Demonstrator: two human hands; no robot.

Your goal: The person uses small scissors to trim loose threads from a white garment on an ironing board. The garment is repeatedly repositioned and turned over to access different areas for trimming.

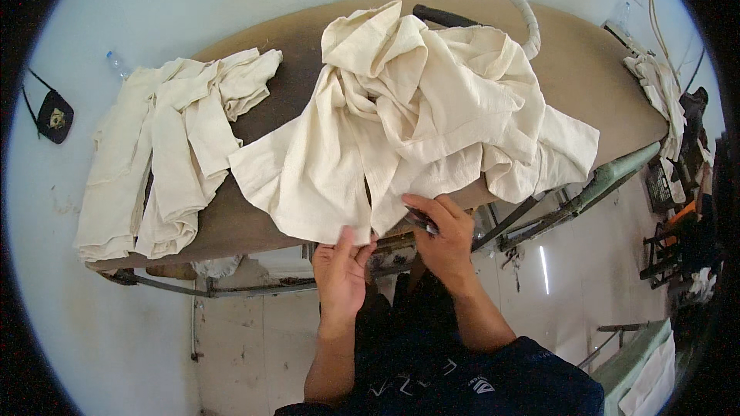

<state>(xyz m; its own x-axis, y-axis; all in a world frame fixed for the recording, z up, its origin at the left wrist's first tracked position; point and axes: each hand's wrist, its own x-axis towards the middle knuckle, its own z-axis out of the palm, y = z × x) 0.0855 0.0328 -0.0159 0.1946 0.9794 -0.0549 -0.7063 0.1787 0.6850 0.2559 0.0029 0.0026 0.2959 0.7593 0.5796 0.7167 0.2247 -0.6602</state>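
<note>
Garment [455, 123] rumpled, not yet flat; left fingers [344, 246] pinch its near hem [361, 236], right fingers [453, 209] curl around a dark tool [422, 220]. Left of the garment, flatter clothes [171, 131] lie.

A black pouch [55, 116] (gold-marked) hangs against the pale-blue wall [177, 0].

The brown, curved-edged worktop [593, 62] carries a rumpled cream garment [455, 108] spread to its near edge and layered cream cloths [173, 142] at its left end.
</note>
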